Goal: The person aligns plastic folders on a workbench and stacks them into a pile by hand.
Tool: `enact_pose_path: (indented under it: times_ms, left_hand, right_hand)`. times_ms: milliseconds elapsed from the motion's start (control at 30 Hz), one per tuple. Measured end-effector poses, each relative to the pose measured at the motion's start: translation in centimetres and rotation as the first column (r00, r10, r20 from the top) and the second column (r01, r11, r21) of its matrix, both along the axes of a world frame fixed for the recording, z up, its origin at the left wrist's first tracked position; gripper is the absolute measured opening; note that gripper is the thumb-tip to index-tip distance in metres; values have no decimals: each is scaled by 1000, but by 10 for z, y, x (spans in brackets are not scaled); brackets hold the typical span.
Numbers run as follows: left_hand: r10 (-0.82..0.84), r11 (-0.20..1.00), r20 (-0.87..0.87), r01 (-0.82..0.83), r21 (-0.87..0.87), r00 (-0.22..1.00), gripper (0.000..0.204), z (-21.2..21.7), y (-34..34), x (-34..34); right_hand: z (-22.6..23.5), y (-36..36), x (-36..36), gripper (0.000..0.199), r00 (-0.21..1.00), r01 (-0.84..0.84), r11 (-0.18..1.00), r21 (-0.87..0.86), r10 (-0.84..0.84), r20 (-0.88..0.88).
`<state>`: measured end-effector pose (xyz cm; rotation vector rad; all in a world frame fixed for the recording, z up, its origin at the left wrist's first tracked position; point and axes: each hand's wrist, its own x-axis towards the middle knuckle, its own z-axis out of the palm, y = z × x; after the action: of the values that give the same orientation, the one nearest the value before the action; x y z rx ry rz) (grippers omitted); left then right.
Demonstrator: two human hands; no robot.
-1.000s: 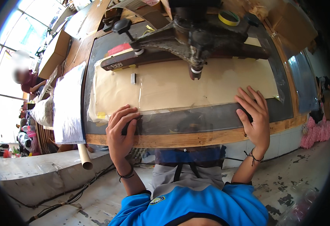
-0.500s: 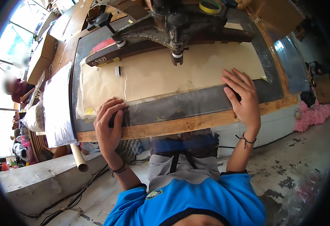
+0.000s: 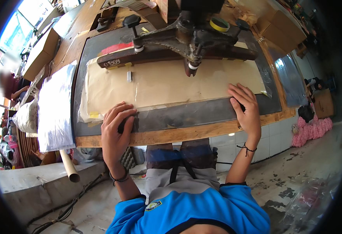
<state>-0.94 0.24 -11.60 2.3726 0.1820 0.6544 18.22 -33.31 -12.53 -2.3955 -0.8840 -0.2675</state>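
Note:
A long beige sheet point(image 3: 171, 89) lies over the dark grey board point(image 3: 202, 110) of a wood-edged table. My left hand point(image 3: 117, 124) rests at the near left corner of the sheet, fingers stretched out and thumb apart, beside a bit of yellow tape. At the sheet's near right part, my right hand point(image 3: 246, 107) lies with its fingers extended over the edge. Neither hand visibly holds anything. Across the far part of the sheet sits a dark metal bar point(image 3: 155, 61) under a black cast-metal frame point(image 3: 178, 39). A small pale block point(image 3: 129, 76) lies on the sheet near the bar.
A roll of yellow tape point(image 3: 219, 24) lies behind the frame. Plastic-wrapped sheets point(image 3: 57, 105) stand at the left, above a cardboard tube point(image 3: 69, 167). Cardboard boxes point(image 3: 282, 29) sit at the far right. A pink bundle point(image 3: 312, 130) is on the floor. Another person sits far left.
The view has shifted, so the table and the bar appear slightly lower. Both my hands stay at the sheet's near edge, with little movement against it.

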Motion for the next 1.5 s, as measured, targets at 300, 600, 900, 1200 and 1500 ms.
enact_pose_path:
  times_ms: [300, 600, 900, 1200, 1500]
  left_hand:
    - [7, 1000, 2, -7, 6, 1000, 16, -5, 3, -1]
    - [11, 1000, 8, -11, 16, 1000, 17, -4, 1, -1]
    - [9, 1000, 16, -9, 9, 1000, 17, -7, 2, -1]
    - [34, 996, -54, -29, 88, 998, 30, -4, -1, -1]
    - [73, 983, -47, -64, 170, 996, 33, -5, -2, -2]
  right_hand:
    - [-4, -2, 2, 30, 1000, -14, 1000, 2, 14, 8]
    - [-2, -4, 2, 31, 1000, -21, 1000, -2, 22, 13]
    - [-3, -5, 1, 30, 1000, -29, 999, 13, 29, 5]
    - [-2, -4, -1, 30, 1000, -20, 1000, 5, 20, 2]
    - [-1, -4, -1, 31, 999, -43, 999, 12, 44, -4]
